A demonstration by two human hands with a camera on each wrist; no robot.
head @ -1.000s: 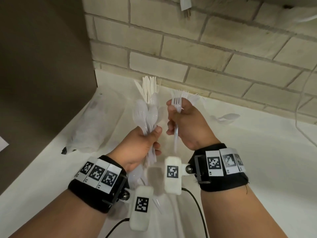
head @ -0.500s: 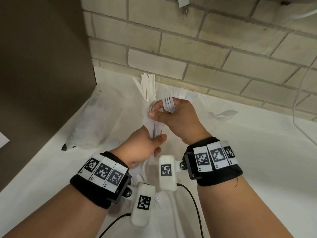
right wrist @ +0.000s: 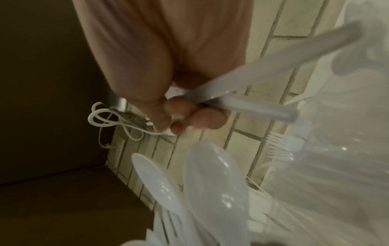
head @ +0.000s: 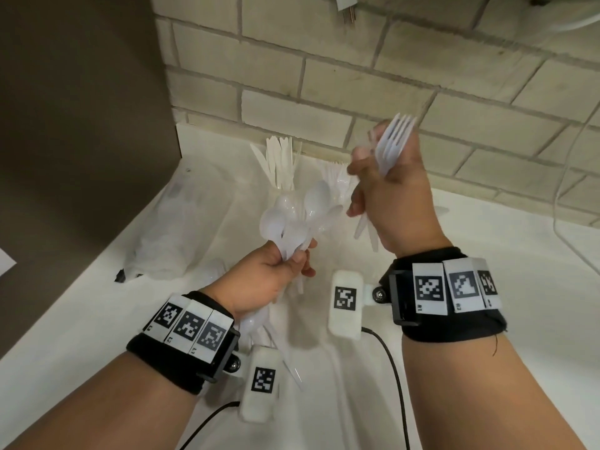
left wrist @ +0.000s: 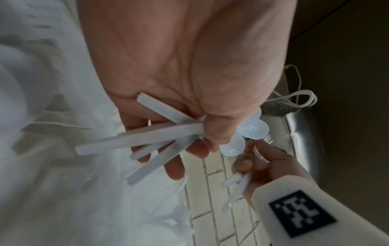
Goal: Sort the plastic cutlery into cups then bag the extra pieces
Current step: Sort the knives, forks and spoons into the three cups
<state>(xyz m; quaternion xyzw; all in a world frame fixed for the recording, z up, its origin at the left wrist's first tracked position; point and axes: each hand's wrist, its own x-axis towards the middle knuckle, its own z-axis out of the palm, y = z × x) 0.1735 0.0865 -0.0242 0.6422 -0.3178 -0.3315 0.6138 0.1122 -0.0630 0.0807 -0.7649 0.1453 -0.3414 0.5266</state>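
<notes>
My left hand [head: 276, 271] grips a bunch of white plastic spoons [head: 302, 216] by their handles, bowls pointing up; the handle ends [left wrist: 147, 138] fan out below my fingers. My right hand [head: 386, 193] is raised to the right of them and holds several white forks [head: 394, 141], tines up, their handles [right wrist: 252, 86] crossing my curled fingers. Behind the spoons a clear cup [head: 285, 203] holds upright white knives [head: 279, 164]. A second cup of forks [head: 337, 177] stands partly hidden behind my right hand.
A clear plastic bag [head: 168, 228] lies crumpled on the white counter [head: 487, 254] at the left, against a brown panel [head: 81, 125]. The brick wall [head: 324, 76] runs close behind the cups. A white cable [head: 565, 222] hangs at the right. Loose cutlery [head: 285, 352] lies under my left wrist.
My right hand has pulled away from the spoon bunch and risen up and to the right with the forks. My left hand has held the spoons in about the same place.
</notes>
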